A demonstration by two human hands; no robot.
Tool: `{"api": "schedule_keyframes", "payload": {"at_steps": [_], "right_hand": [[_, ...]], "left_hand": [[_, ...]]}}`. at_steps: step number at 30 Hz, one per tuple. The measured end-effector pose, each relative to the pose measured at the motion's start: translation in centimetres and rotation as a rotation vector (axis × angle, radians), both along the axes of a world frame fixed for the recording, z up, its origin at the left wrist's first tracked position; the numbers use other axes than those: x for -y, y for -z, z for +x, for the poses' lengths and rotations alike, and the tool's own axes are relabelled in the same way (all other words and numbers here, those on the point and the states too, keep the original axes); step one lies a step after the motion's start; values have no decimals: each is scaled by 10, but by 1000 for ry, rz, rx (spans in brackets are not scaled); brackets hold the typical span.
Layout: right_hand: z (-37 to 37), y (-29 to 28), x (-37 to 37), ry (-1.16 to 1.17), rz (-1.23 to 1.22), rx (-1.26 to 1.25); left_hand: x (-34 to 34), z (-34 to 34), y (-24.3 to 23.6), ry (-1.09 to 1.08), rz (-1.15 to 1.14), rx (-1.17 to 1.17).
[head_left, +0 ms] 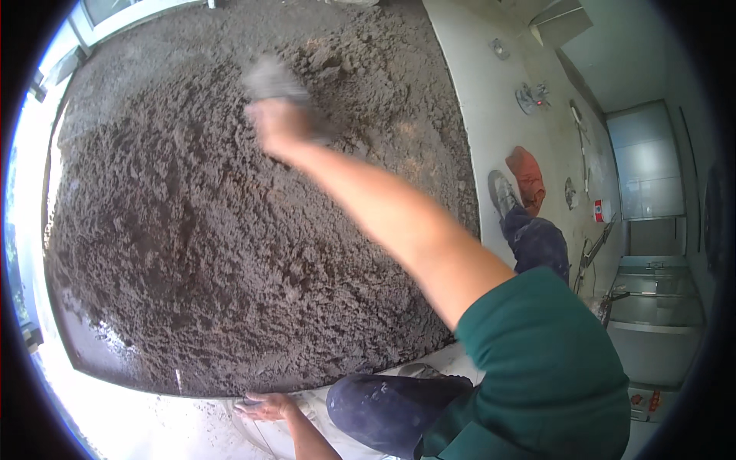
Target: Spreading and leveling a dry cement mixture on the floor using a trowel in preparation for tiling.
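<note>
Grey-brown, crumbly mortar mix (222, 238) fills a wide area bordered by pale floor (468, 54) on the right, its surface rough and lumpy across the middle and flatter toward the far left. A smooth, shiny dark strip (88, 330) shows at its near left corner. The right hand (282, 129), arm stretched out over the mix, is closed around a grey hand tool (274, 79), too blurred to tell its exact kind. At the near edge, the left hand (264, 407) lies open, fingers extended along the border of the mix and holding nothing visible.

Among the containers, a small red-and-white tub (603, 211) stands on the floor to the right; its contents cannot be made out. Farther off at the upper right is an open box-like container (563, 21), its inside unclear. An orange-red cloth (527, 180) lies beside the grey shoe (503, 192).
</note>
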State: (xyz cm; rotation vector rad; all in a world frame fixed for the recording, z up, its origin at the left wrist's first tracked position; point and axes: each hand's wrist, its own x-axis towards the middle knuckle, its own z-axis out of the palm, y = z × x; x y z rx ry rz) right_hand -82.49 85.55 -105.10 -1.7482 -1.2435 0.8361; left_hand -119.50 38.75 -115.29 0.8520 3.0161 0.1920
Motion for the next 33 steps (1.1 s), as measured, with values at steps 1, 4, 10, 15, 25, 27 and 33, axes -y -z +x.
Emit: {"api": "schedule_keyframes", "payload": {"at_steps": [1, 4, 10, 15, 25, 27, 33], "right_hand": [[62, 5, 14, 122, -151, 225], [205, 14, 55, 514, -318, 629], [121, 46, 21, 276, -382, 354], [-9, 53, -2, 209, -335, 219], [-180, -44, -94, -459, 25, 675], [-132, -38, -108, -517, 69, 863], [-73, 34, -60, -268, -282, 599]], "left_hand": [[2, -5, 0, -2, 7, -2], [-2, 4, 8, -1, -10, -34], [-2, 5, 10, 9, -49, -22], [-11, 19, 2, 43, -34, 10], [-10, 20, -13, -23, 67, 104], [-12, 19, -13, -4, 59, 108], [-23, 30, -12, 46, 113, 121]]}}
